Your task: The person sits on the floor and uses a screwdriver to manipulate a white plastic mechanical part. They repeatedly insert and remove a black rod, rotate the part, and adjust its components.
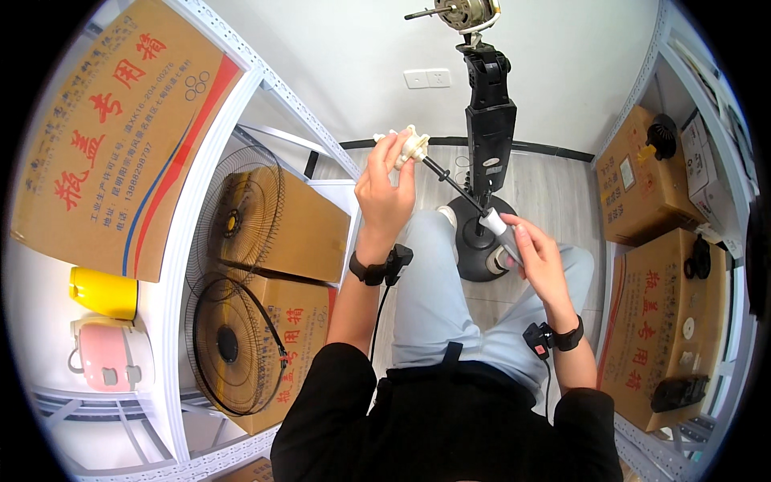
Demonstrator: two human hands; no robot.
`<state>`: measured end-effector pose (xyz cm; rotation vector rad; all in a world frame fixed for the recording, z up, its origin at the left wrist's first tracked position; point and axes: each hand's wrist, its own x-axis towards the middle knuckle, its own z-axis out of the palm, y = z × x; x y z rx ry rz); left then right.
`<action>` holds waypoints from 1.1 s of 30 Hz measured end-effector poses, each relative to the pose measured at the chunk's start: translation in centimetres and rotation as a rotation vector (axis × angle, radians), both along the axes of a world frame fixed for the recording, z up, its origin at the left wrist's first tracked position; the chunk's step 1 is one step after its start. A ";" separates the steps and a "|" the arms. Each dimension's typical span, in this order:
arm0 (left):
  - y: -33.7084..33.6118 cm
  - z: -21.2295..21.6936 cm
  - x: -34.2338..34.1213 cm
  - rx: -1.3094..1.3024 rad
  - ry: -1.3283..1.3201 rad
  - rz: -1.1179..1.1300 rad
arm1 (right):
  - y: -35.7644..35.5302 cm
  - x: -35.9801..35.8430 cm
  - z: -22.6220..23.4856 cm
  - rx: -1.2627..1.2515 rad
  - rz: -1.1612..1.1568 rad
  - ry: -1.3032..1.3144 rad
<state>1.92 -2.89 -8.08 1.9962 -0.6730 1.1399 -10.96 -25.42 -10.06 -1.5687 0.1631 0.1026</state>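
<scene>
My left hand point(387, 189) pinches a small cream plastic part point(414, 147) with uneven, lobed edges, held up in front of me. My right hand point(536, 255) is wrapped round the grey and white handle of a screwdriver point(502, 229). Its dark shaft slants up and left, and the tip end meets the cream part; whether it sits in a screw is too small to tell. Just beyond my hands stands a black fan stand point(490, 136) on a round base point(474, 249), with a bare motor point(464, 12) at its top. My feet are beside the base.
On the left, a wire fan guard point(233, 217) and a black-rimmed guard point(233, 345) lean on cardboard boxes point(297, 225). A shelf there bears a yellow container point(104, 292) and a pink appliance point(108, 357). Right-hand boxes point(634, 321) carry loose black parts point(679, 394).
</scene>
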 end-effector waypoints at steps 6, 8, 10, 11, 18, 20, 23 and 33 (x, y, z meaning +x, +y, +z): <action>-0.1 -0.5 0.2 -0.054 0.013 0.015 | -0.1 -0.5 -0.8 0.220 0.034 -0.143; -0.1 -0.7 0.2 -0.046 -0.009 0.036 | -0.4 -0.1 -1.0 0.124 0.025 -0.116; -0.1 -1.0 0.2 -0.056 -0.056 0.019 | -1.1 0.4 -1.1 0.144 0.056 0.066; -0.2 -1.1 0.2 -0.059 -0.084 0.014 | -1.2 0.4 -1.3 0.226 0.100 0.058; -0.1 -1.4 0.4 -0.091 -0.199 -0.037 | -0.9 -0.1 -2.6 0.227 0.075 -0.110; 0.0 -1.3 0.4 -0.111 -0.219 -0.047 | -1.2 0.0 -2.7 0.305 0.103 -0.044; 0.1 -0.9 0.3 -0.079 -0.265 -0.042 | -1.4 0.3 -2.8 0.481 0.119 0.096; 0.8 -0.6 -0.2 -0.059 -0.235 -0.053 | -1.1 -0.1 -3.3 0.383 0.142 0.027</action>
